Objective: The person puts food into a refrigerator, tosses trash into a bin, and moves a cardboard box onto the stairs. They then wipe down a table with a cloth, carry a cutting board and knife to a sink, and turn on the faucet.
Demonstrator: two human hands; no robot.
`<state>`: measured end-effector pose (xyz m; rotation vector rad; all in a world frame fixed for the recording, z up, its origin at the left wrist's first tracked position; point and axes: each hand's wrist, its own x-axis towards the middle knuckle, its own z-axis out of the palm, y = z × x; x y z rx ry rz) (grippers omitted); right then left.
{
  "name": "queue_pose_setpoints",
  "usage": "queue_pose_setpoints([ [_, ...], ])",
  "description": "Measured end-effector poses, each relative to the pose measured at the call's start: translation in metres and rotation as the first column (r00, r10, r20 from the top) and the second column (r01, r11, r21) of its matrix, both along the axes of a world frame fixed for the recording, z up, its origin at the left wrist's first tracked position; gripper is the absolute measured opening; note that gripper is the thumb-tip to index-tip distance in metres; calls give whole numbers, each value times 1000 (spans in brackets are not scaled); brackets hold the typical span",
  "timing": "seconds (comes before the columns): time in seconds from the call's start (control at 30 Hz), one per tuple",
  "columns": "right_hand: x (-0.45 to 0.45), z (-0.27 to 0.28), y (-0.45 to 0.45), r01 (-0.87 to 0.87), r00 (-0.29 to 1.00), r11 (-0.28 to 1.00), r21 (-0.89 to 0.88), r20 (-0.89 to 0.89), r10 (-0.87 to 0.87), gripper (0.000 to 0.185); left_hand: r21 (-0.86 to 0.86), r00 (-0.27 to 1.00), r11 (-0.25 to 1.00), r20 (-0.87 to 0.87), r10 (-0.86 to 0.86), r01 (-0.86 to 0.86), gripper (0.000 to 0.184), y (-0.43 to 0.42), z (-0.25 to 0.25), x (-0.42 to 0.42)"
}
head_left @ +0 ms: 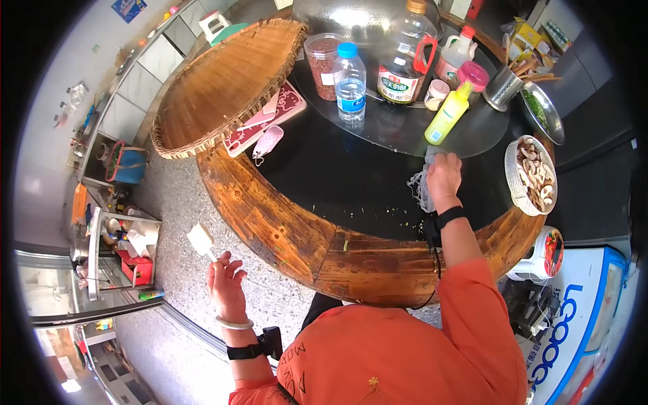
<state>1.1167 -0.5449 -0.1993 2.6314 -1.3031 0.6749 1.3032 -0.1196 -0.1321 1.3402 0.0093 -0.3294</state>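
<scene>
My right hand (445, 177) is closed on a thin, crumpled whitish mesh cloth (422, 191) and presses it to the black table top (304, 179). Small green bits are scattered over the surface to the left of and below the cloth. Just beyond that hand stands a yellow-green squeeze bottle (448, 113). Out past the table's left edge, my left hand (229, 287) is raised over the floor. Its fingers pinch the thin handle of a white, flat-headed thing like a small spatula (200, 239).
A wooden rim (270, 229) edges the round table. A woven tray (229, 84) leans at left. A water bottle (350, 91), a big sauce jug (405, 64) and a tub (322, 64) stand behind. A basket of sliced mushrooms (513, 179) sits at right.
</scene>
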Motion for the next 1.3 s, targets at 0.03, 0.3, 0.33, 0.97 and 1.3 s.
queue_pose_setpoints([
  [0.03,0,0,-1,20,1000,1000,17,21,-20,13,-9,1000,1000,8,-4,4,16,2,3,-1],
  [0.3,-31,22,4,232,967,868,440,-5,-256,23,-81,996,996,-81,-41,35,15,27,9,13],
  [0.33,-28,19,6,224,970,889,400,-6,-242,20,-55,998,997,-44,-55,52,15,30,7,21],
  [0.97,8,10,-37,294,956,934,204,-73,-285,22,138,992,986,72,-102,92,18,52,6,34],
  [1.3,106,-5,37,-417,905,821,391,262,335,19,85,998,994,7,-66,65,17,52,3,10],
])
